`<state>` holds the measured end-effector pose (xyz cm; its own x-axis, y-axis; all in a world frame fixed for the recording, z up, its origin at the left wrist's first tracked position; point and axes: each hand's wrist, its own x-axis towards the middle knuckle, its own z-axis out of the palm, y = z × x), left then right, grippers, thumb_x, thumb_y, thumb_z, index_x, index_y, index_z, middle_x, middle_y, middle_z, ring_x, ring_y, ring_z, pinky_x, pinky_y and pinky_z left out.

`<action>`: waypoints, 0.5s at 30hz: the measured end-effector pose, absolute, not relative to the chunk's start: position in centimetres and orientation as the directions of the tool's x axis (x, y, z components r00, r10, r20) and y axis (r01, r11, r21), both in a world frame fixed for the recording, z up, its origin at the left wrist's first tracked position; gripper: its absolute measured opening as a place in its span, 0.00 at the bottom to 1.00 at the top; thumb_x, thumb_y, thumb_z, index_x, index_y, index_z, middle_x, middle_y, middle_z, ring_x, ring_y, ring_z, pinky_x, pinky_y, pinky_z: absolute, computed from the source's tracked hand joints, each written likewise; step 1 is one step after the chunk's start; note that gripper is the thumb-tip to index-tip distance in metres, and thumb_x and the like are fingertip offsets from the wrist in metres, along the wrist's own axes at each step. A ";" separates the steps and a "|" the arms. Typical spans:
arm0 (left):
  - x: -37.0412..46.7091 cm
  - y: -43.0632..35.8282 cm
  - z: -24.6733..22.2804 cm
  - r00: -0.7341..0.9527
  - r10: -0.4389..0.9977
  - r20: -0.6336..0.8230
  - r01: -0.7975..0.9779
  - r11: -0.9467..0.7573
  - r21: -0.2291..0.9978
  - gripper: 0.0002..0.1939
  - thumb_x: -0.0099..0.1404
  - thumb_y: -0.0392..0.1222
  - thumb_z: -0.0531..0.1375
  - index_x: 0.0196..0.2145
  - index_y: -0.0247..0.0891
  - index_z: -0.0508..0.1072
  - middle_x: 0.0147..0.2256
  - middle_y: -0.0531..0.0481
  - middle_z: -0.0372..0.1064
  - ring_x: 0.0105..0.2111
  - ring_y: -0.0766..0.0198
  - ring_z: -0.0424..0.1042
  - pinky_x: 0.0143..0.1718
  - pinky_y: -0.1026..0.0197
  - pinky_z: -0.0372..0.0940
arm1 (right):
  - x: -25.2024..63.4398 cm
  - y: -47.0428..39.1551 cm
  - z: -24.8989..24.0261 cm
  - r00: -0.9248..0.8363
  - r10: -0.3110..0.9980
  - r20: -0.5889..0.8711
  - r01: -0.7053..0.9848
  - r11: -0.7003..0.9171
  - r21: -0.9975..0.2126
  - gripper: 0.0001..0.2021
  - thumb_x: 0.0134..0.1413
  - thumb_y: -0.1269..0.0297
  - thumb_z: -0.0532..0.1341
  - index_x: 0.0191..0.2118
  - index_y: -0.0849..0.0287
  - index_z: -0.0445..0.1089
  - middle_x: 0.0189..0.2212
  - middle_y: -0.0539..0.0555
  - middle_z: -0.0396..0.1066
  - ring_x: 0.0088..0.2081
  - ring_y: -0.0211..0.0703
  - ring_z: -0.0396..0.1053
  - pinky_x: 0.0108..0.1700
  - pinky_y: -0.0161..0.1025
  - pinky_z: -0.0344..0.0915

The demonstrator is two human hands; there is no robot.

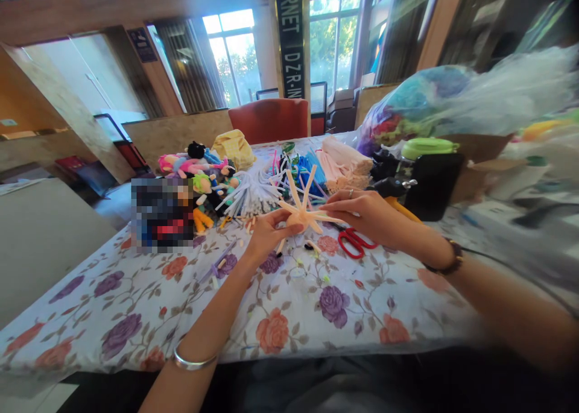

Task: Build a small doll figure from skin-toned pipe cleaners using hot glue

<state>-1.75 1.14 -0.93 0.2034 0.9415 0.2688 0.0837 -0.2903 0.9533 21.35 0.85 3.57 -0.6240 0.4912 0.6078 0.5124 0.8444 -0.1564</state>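
A peach-coloured piece with several fuzzy stems spreading from its centre [302, 210] is held up over the flowered tablecloth [226, 316]. My left hand [270, 235] pinches it at the lower left of its centre, thumb in front. On the other side, my right hand [362, 211] has its fingers closed on one of the stems that point right. Red-handled scissors [355, 243] lie just below my right hand, their blades partly hidden. Short cut stem bits [312, 247] are scattered on the cloth beneath the piece.
Behind my hands lie a bundle of white stems [253, 190], a peach bundle [341, 163] and blue stems [310, 172]. Small dolls [194, 160] sit at the back left. A black upright device [432, 187] and plastic bags [420, 99] stand right. A red chair [269, 120] is beyond.
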 end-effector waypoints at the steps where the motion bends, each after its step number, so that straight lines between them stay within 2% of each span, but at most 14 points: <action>1: -1.7 1.1 -0.9 0.212 0.939 0.272 0.082 -0.295 0.952 0.19 0.47 0.44 0.68 0.37 0.36 0.75 0.40 0.47 0.75 0.41 0.59 0.71 0.46 0.57 0.63 | 21.5 0.6 4.0 -0.614 0.517 0.597 0.521 0.833 -0.186 0.12 0.60 0.65 0.55 0.41 0.55 0.76 0.37 0.54 0.75 0.37 0.40 0.70 0.40 0.35 0.66; 5: -1.6 1.0 -0.9 0.248 0.934 0.258 0.024 -0.272 0.962 0.20 0.46 0.42 0.69 0.39 0.35 0.75 0.42 0.45 0.74 0.43 0.58 0.71 0.49 0.55 0.62 | 22.1 0.0 4.9 -0.483 0.629 0.610 0.589 0.748 -0.306 0.13 0.59 0.59 0.55 0.36 0.56 0.77 0.32 0.52 0.76 0.33 0.41 0.72 0.37 0.37 0.67; 10: -1.5 1.1 -1.1 0.345 0.908 0.238 -0.029 -0.243 0.970 0.19 0.47 0.40 0.68 0.39 0.35 0.75 0.42 0.46 0.74 0.42 0.60 0.71 0.47 0.58 0.63 | 21.6 -0.2 4.8 -0.318 0.697 0.643 0.568 0.683 -0.460 0.13 0.56 0.57 0.57 0.41 0.56 0.75 0.38 0.52 0.76 0.34 0.41 0.73 0.37 0.38 0.68; 15: -1.5 0.9 -1.3 0.487 0.848 0.208 -0.105 -0.180 0.978 0.19 0.51 0.41 0.67 0.42 0.36 0.74 0.42 0.46 0.73 0.40 0.60 0.72 0.43 0.58 0.66 | 21.7 0.3 5.2 -0.380 0.756 0.533 0.438 0.654 -0.617 0.12 0.53 0.57 0.59 0.39 0.57 0.75 0.36 0.53 0.76 0.35 0.41 0.73 0.39 0.38 0.68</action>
<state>-1.52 0.93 -1.27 0.4868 0.8484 0.2081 -0.1049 -0.1798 0.9781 21.66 0.27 5.24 -0.3797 0.7565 0.5325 0.4381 0.6540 -0.6167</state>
